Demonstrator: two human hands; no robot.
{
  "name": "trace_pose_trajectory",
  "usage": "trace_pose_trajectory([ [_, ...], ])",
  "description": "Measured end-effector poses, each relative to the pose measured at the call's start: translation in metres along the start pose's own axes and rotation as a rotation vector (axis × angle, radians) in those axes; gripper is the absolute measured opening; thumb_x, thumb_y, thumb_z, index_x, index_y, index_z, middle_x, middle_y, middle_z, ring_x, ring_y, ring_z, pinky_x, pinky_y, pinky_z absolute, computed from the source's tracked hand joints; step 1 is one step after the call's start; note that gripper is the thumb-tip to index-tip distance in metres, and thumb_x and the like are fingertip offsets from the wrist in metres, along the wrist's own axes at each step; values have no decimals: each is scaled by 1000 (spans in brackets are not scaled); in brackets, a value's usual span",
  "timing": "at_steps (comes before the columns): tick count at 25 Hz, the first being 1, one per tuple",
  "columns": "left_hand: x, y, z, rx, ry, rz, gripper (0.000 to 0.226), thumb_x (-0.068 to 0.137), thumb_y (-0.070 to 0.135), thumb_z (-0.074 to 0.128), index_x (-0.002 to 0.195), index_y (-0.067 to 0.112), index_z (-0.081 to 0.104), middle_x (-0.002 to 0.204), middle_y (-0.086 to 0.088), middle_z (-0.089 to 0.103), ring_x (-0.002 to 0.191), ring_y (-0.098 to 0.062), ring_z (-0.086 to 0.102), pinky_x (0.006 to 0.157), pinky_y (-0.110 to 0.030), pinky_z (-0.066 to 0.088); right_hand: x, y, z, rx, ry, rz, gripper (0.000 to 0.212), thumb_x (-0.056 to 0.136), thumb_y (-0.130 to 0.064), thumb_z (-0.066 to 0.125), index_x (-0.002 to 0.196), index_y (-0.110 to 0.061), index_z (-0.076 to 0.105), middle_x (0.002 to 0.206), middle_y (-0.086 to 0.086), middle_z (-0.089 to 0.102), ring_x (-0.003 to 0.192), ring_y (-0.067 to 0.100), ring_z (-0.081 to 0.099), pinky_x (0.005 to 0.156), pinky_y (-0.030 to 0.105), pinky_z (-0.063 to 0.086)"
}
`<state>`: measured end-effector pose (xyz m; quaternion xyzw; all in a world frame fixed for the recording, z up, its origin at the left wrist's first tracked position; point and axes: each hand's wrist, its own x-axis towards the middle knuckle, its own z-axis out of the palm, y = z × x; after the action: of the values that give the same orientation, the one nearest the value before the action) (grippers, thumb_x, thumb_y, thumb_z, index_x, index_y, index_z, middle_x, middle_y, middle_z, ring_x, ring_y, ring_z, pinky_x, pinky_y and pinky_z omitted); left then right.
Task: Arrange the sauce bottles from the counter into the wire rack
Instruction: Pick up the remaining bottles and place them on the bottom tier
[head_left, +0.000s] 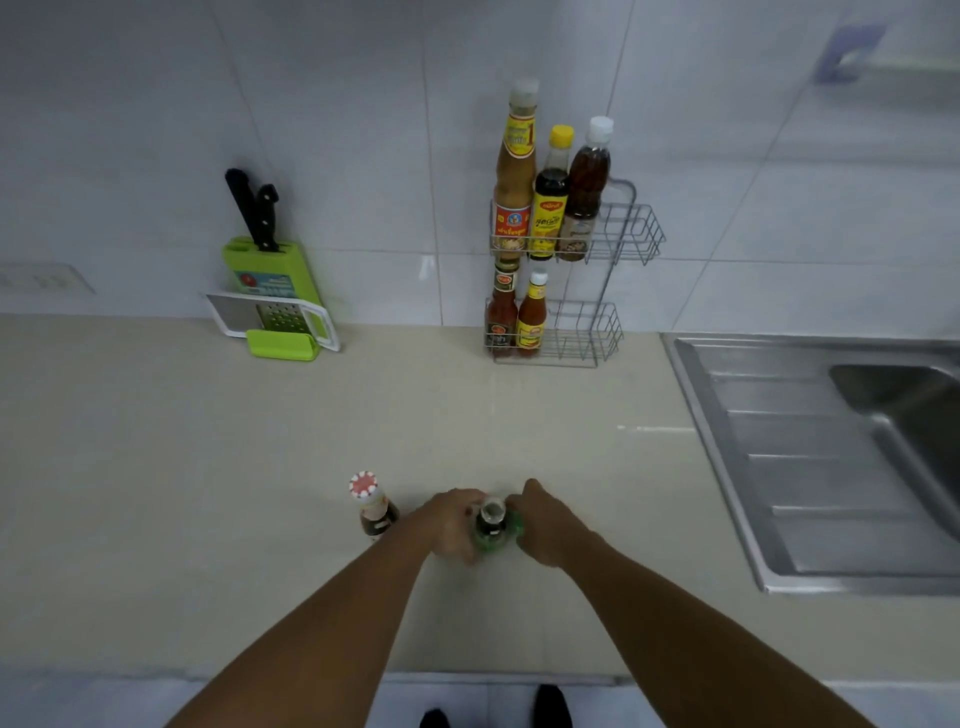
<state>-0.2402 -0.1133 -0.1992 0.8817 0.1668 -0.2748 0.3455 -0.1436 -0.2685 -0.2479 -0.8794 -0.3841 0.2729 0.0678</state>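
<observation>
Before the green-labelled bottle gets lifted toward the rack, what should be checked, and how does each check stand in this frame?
1. Both hands on the green-labelled bottle: left hand and right hand flank it: ok.
2. Grip firm: cannot tell.
3. Cap on: cannot tell.
4. Free room in wire rack: right side of both tiers bare: ok.
5. Red-capped bottle clear of the left hand: close beside it: not ok.

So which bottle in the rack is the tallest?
The tan sauce bottle at the left of the top shelf; its pale cap rises above the yellow-capped and white-capped bottles beside it.
</observation>
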Motion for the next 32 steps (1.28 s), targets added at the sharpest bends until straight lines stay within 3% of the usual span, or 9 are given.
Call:
trace_pose_trajectory([
  [2, 0, -6, 19, -230, 89, 21, 69, 70, 8, 86, 133, 13, 59, 122, -3, 65, 111, -13, 58, 91, -22, 50, -1, 3, 10, 81, 65, 38, 30, 95, -3, 54, 122, -11, 63, 125, 16, 50, 112, 38, 59, 93, 40, 48],
  [5, 3, -9, 42, -444, 250, 77, 52, 74, 18, 86, 122, 16, 65, 111, 7, 68, 105, -10, 62, 78, -3, 43, -5, 8, 13, 234, 90, 48, 43, 86, -8, 69, 127, -15, 59, 122, 8, 55, 113, 29, 58, 90, 34, 47],
  [9, 7, 3, 40, -464, 321, 127, 40, 77, 41, 77, 114, 33, 62, 107, 11, 72, 101, -9, 67, 82, -16, 48, -16, 14, -26, 478, 209, -14, 61, 71, -3, 83, 120, -23, 54, 99, -1, 59, 80, 10, 55, 65, 11, 42],
  [12, 6, 28, 18, -478, 377, 181, 29, 80, 32, 73, 106, 29, 62, 98, 9, 69, 88, -8, 64, 74, -19, 47, -28, 14, -89, 543, 301, -87, 59, 72, 4, 80, 120, -20, 58, 103, 2, 64, 69, 8, 56, 63, 20, 49],
  [15, 2, 56, -9, -495, 451, 230, 19, 76, 30, 68, 92, 26, 59, 84, 7, 64, 75, -9, 58, 68, -27, 44, -42, 12, -153, 507, 346, -191, 53, 77, 1, 83, 120, -22, 63, 107, -5, 68, 75, 7, 60, 67, 18, 54],
  [20, -8, 101, -60, -447, 505, 212, 26, 63, 36, 65, 86, 27, 59, 80, 0, 68, 71, -17, 63, 62, -31, 44, -59, 14, -228, 437, 340, -388, 45, 81, 5, 82, 110, -29, 72, 112, -9, 72, 104, 12, 70, 85, 34, 64],
  [27, -27, 123, -101, -583, 150, 293, 17, 58, 8, 63, 70, 20, 59, 66, -12, 55, 52, -26, 52, 53, -33, 46, -68, 20, -264, 428, 312, -620, 35, 78, 8, 84, 104, -16, 82, 116, 0, 79, 106, 13, 76, 93, 37, 63],
  [29, -30, 127, -106, -644, 60, 317, 19, 58, 1, 61, 72, 15, 59, 64, -16, 54, 47, -25, 50, 53, -31, 45, -70, 19, -274, 442, 280, -601, 33, 78, 5, 86, 105, -14, 82, 114, 0, 80, 102, 13, 77, 93, 34, 63],
  [32, -29, 137, -108, -622, 120, 314, 18, 59, 3, 61, 69, 18, 59, 59, -8, 55, 44, -22, 50, 50, -31, 44, -73, 16, -293, 388, 249, -459, 26, 82, -13, 86, 107, -17, 82, 97, 0, 82, 83, 17, 78, 81, 35, 66],
])
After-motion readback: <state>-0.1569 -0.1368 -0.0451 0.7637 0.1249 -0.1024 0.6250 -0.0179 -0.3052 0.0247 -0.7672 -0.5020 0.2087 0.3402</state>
